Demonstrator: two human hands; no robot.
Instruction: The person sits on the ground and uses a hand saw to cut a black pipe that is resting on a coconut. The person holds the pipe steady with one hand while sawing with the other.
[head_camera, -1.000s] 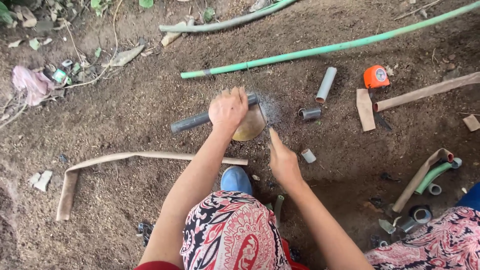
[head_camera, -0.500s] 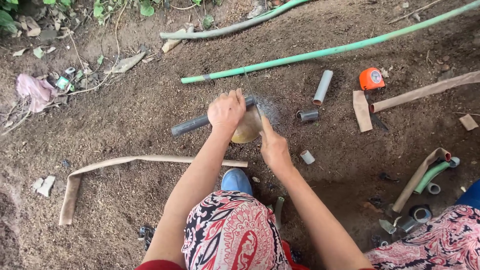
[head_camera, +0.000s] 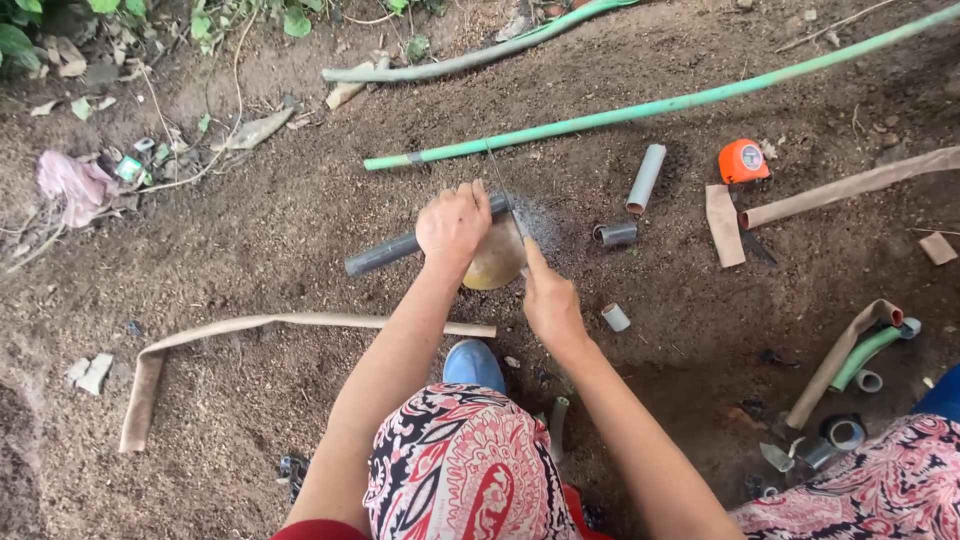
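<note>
The left hand (head_camera: 452, 222) is pressing down on a dark grey pipe (head_camera: 385, 253), fingers curled and clamped over it where the pipe is crossing a rounded tan stone (head_camera: 495, 262). The pipe is lying on the bare dirt, running from the near left up to the far right, and its far end is disappearing under the hand. The right hand (head_camera: 548, 300) is closed around the handle of a thin saw blade (head_camera: 503, 192), with the forefinger stretched along it; the blade is standing nearly upright and meeting the pipe just to the right of the left hand's knuckles. Pale grey dust is lying on the soil just beyond the cut.

To the right of the blade, a short grey pipe piece (head_camera: 645, 178) and a grey coupling (head_camera: 616, 234) are lying close together, with an orange tape measure (head_camera: 744, 160) farther right. A small white pipe ring (head_camera: 616, 317) is sitting just right of the right hand. A long green pipe (head_camera: 650, 105) is crossing the far side. A flat tan hose strip (head_camera: 250, 335) is bending along the near left, its end reaching close to a blue shoe (head_camera: 474, 363). The dirt to the left of the pipe is lying open.
</note>
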